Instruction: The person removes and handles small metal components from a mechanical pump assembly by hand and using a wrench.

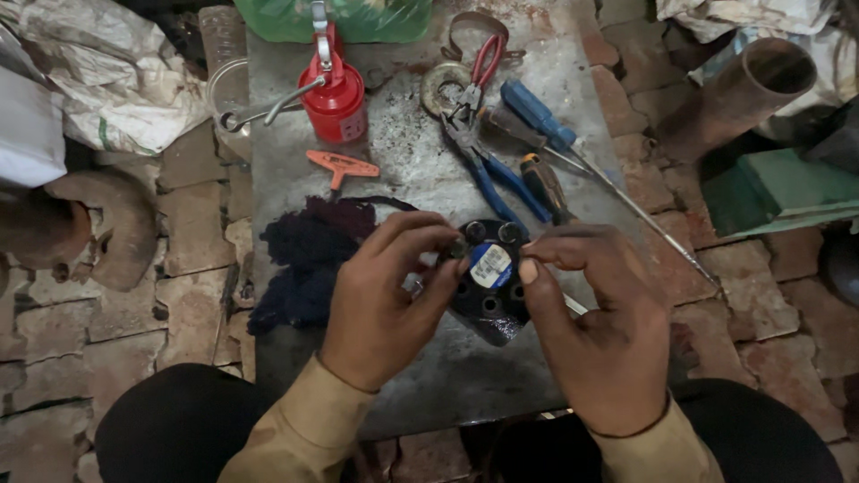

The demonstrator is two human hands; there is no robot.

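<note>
A black round metal part (490, 284) with several holes and a blue-and-white label stands on the grey metal slab (412, 161). My left hand (386, 300) pinches a small dark bolt at the part's upper left edge. My right hand (598, 322) grips the part's right side with thumb and fingertips. Both wrists wear tan sleeves.
A dark purple rag (309, 255) lies left of the part. Behind it are a red oil can (335, 94), an orange T-handle tool (342, 166), blue-handled pliers (488, 170), red-handled pliers (483, 67), screwdrivers (546, 125) and a metal ring (443, 87). A rusty pipe (743, 89) lies on the brick floor at right.
</note>
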